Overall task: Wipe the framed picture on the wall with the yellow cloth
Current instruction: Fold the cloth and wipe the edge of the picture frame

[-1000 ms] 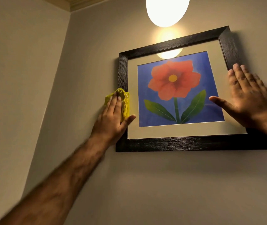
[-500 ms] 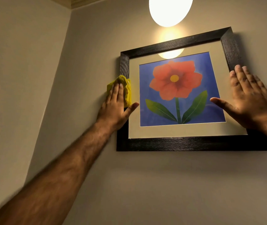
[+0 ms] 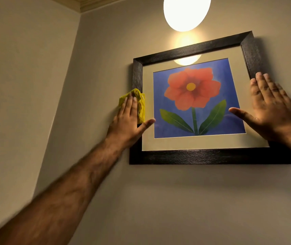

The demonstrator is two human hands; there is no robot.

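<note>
A framed picture (image 3: 212,156) with a dark wooden frame hangs on the beige wall; it shows a red flower on blue inside a cream mat. My left hand (image 3: 128,121) presses a bunched yellow cloth (image 3: 141,106) flat against the frame's left side, thumb reaching onto the mat. Most of the cloth is hidden under the fingers. My right hand (image 3: 272,110) lies flat, fingers spread, on the frame's right side and holds nothing.
A glowing round lamp (image 3: 186,12) hangs above the picture, and its reflection (image 3: 187,61) shows in the glass. A wall corner (image 3: 74,68) runs down to the left of the frame, with cornice (image 3: 88,4) at the ceiling.
My left hand has slid the cloth upward along the frame's left side. The right hand has stayed in place on the right side.
</note>
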